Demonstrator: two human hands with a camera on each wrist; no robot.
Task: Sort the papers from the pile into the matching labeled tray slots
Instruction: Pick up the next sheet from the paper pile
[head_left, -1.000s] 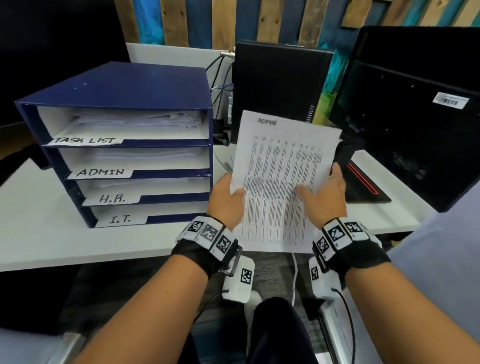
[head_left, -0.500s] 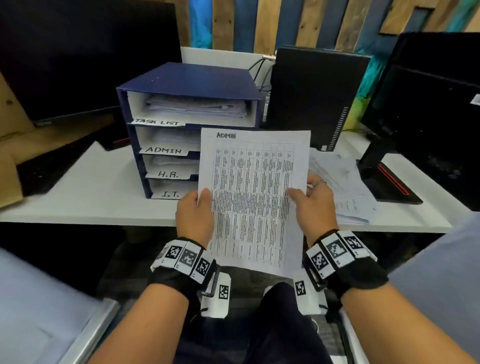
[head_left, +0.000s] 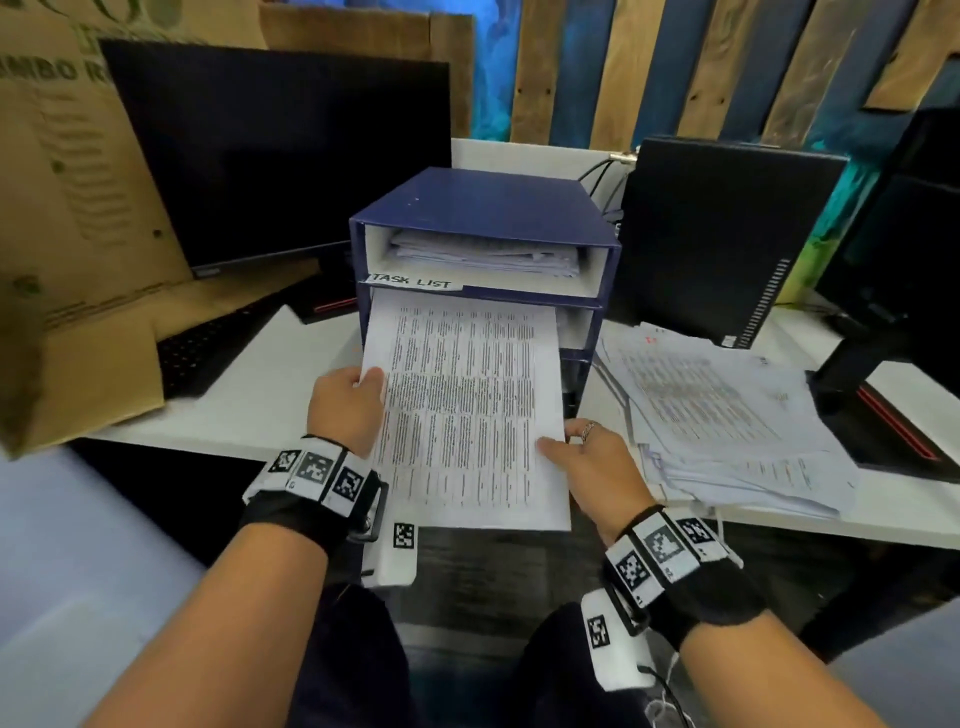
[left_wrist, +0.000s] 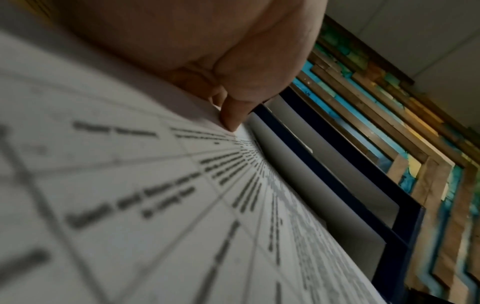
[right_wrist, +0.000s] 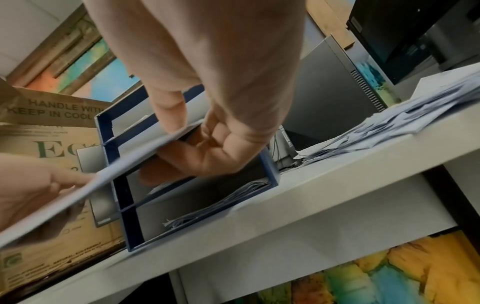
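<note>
The sheet (head_left: 462, 410), centre of the head view, has its top edge tucked into the tray (head_left: 488, 208) slot just under the TASK LIST label (head_left: 413, 281). The left hand (head_left: 343, 410) pinches its left edge, and the right hand (head_left: 592, 467) pinches its lower right edge, thumb on top. The pile (head_left: 727, 415) lies at right on the desk (head_left: 249, 410), beside the tray.

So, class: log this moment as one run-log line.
left hand: holds printed white sheet | right hand: holds sheet | sheet: entering blue tray's second slot
</note>
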